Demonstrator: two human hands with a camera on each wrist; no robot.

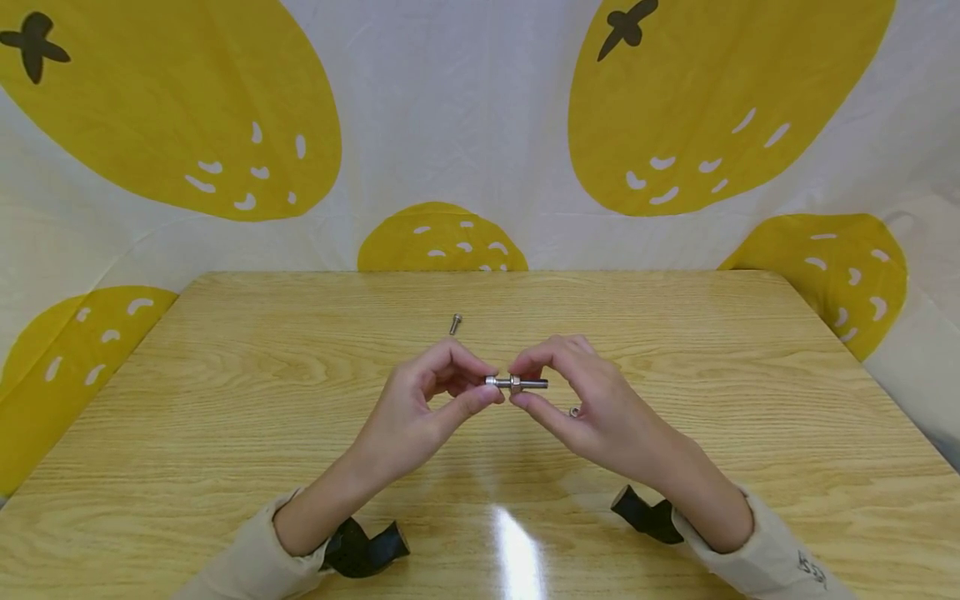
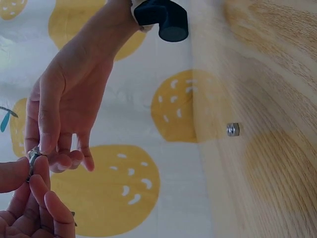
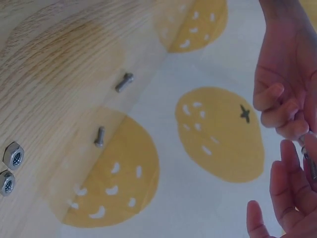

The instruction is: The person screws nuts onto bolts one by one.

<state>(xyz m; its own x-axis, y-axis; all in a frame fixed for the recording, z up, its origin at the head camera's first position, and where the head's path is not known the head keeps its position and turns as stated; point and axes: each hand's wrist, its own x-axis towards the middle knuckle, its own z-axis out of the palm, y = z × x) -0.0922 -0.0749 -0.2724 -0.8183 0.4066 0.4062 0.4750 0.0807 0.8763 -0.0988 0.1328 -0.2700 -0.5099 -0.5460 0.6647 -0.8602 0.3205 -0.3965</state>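
Note:
In the head view, a silver bolt (image 1: 536, 384) lies level between the hands above the table, its threaded end toward the right. The left hand (image 1: 420, 408) pinches its head between thumb and index finger. A hex nut (image 1: 515, 384) sits around the shank, and the thumb and index finger of the right hand (image 1: 592, 400) pinch it. From the left wrist view, the held parts look small and are partly covered by fingers. The right wrist view shows the bolt only at its edge.
Two loose bolts, one upper (image 3: 124, 82) and one lower (image 3: 100, 136), lie on the wooden table (image 1: 225, 400). Two nuts, a larger-looking one (image 3: 13, 155) and another (image 3: 7, 182), lie side by side. A fruit-patterned cloth (image 1: 450, 125) hangs behind the table.

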